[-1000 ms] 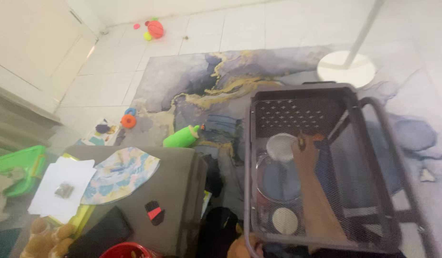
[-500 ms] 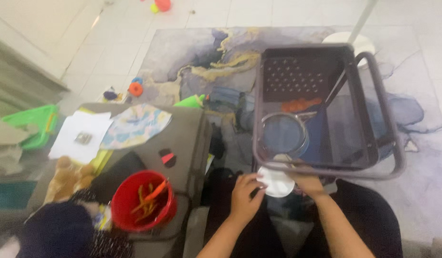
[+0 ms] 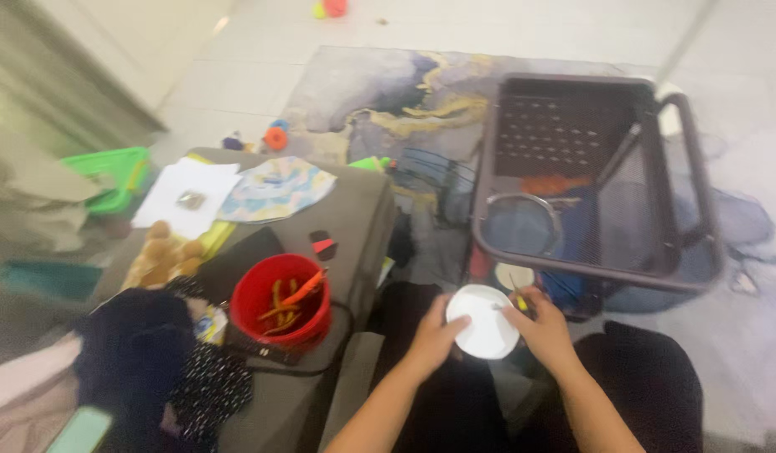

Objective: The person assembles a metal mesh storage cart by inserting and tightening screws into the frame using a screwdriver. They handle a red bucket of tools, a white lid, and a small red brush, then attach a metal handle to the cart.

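Closest in, both hands are closed on a small white round dish (image 3: 483,321), held low over the person's dark lap. The left hand (image 3: 434,335) grips its left edge with the fingers curled under it; the right hand (image 3: 543,330) holds the right edge and also pinches a thin, yellowish stick-like thing (image 3: 519,295) that I cannot make out clearly. The dish sits just in front of the near rail of a dark wire basket cart (image 3: 698,210).

To the left, on the grey tabletop (image 3: 363,210), a red bucket (image 3: 282,304) stands with orange pieces inside it, a black cord looped about its base. Dark clothing (image 3: 145,352) is heaped beside it, and a brown plush toy (image 3: 161,256) lies just behind that.

Inside the cart rest a round sieve (image 3: 520,225) and something orange (image 3: 549,184), blurred. Further back on the tabletop lie a white sheet of paper (image 3: 186,197) and a patterned cloth (image 3: 275,189), side by side. A green tray (image 3: 111,176) sits off its left end.

Beyond all this a grey and gold rug (image 3: 379,92) spreads over the pale tiled floor, with small toys (image 3: 331,8) at the far edge.
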